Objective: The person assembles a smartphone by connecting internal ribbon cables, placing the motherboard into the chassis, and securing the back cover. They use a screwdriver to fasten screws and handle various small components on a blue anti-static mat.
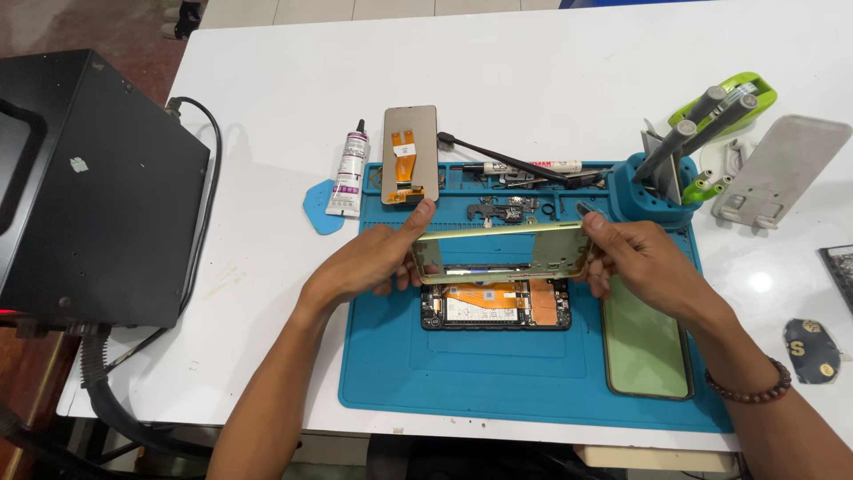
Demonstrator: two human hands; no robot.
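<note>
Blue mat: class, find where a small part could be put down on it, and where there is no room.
Free: the blue mat's front strip, below the opened phone and left of the green back cover. Crowded: its back edge, with tools, screen panel and tool holder.

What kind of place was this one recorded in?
Most likely a phone repair bench. An opened phone body lies on a blue repair mat, a detached screen rests at the mat's top edge, and a blue tool holder stands nearby. Both hands hold a phone frame.
</note>
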